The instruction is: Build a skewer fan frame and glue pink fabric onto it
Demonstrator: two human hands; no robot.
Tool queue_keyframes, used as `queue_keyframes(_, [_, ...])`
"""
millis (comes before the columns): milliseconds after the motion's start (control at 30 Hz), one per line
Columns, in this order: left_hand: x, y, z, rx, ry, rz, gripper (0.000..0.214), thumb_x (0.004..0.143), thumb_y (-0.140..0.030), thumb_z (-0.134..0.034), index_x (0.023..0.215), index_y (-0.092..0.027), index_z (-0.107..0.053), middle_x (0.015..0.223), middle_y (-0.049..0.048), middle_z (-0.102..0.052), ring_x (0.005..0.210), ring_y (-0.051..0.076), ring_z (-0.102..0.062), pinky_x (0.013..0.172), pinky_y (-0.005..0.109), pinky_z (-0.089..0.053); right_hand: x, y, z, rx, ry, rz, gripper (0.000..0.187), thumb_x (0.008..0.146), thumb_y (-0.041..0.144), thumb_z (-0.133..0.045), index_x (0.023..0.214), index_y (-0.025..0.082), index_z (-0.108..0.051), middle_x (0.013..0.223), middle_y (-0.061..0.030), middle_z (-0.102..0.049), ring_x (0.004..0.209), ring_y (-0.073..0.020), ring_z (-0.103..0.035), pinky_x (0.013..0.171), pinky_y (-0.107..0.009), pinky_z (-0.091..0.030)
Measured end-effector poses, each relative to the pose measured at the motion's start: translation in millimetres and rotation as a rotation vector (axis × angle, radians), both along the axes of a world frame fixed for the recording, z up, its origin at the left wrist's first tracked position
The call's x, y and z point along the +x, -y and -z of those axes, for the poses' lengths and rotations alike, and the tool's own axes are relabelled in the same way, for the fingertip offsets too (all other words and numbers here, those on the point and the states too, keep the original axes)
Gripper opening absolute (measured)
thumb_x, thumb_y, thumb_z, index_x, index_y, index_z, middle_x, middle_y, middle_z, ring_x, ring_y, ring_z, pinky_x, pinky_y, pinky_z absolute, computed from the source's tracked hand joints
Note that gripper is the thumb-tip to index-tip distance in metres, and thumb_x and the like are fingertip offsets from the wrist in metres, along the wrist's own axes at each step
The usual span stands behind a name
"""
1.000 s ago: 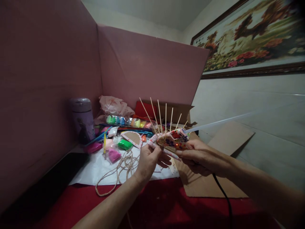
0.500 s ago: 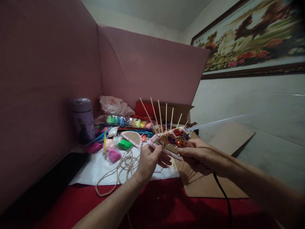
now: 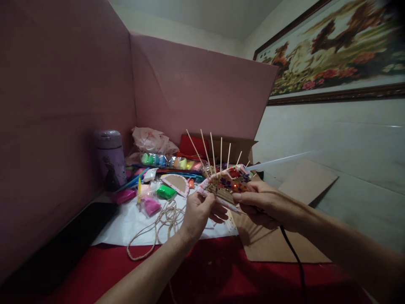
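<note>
Pinching the near-left end of the craft piece (image 3: pixel 224 195), your left hand (image 3: pixel 198 211) sets its thumb on the pale floral edging, with the other fingers bent underneath and slightly apart. The piece is up in front of you, above the surface (image 3: pixel 205 270), between your two hands. Thin wooden sticks (image 3: pixel 221 154) rise from it in a row, fanning out towards the top.

Your right hand (image 3: pixel 267 207) is wrapped around a flower-patterned tool (image 3: pixel 238 179) with a small glowing red light on its side. The fingers are curled about its lower part, the thumb lying forward near the piece; you cannot tell from here whether that thumb touches it. A translucent rod (image 3: pixel 278 160) sticks out of the tool to the upper right, and a black cable (image 3: pixel 294 253) hangs down below your palm.

Beyond your left hand, a half-round cardboard panel (image 3: pixel 177 184) with similar edging lies near a green packet (image 3: pixel 166 192) and a bright pink packet (image 3: pixel 151 206). Loose twine (image 3: pixel 167 216) loops over the white sheet (image 3: pixel 110 230), just left of your wrist. A purple bottle (image 3: pixel 110 162) stands upright farther left, and beneath your right hand lies flat brown cardboard (image 3: pixel 284 249).
</note>
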State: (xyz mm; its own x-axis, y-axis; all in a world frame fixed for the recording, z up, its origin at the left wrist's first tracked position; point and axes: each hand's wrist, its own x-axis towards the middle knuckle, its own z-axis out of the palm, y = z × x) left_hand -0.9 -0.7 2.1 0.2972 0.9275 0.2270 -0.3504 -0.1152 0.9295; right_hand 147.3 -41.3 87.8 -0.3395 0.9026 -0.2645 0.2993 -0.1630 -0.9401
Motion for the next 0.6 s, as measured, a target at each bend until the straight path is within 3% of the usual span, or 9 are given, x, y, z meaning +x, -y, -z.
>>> queue_keyframes(233, [0.2,1.0,0.2,0.006,-0.008,0.021,0.030,0.075,-0.032,-0.046,0.065,-0.006,-0.059,0.053,0.0101,-0.063,0.044,0.019,-0.060,0.041,0.029,-0.048,0.4,-0.8,1.4,0.066,0.038,-0.035,0.033,0.075,0.039,-0.052,0.055,0.019,-0.034,0.039,0.0093,-0.028,0.030,-0.0027,-0.022,0.027,-0.015,-0.013])
queue_keyframes(600, [0.4,1.6,0.7,-0.003,-0.008,0.017,0.031,0.073,-0.034,-0.048,0.063,-0.007,-0.057,0.054,0.0112,-0.064,0.044,0.019,-0.060,0.041,0.030,-0.048,-0.6,-1.0,-1.1,0.048,0.042,-0.050,0.034,0.074,0.042,-0.053,0.057,0.019,-0.035,0.039,0.0095,-0.029,0.030,-0.0026,-0.022,0.026,-0.015,-0.014])
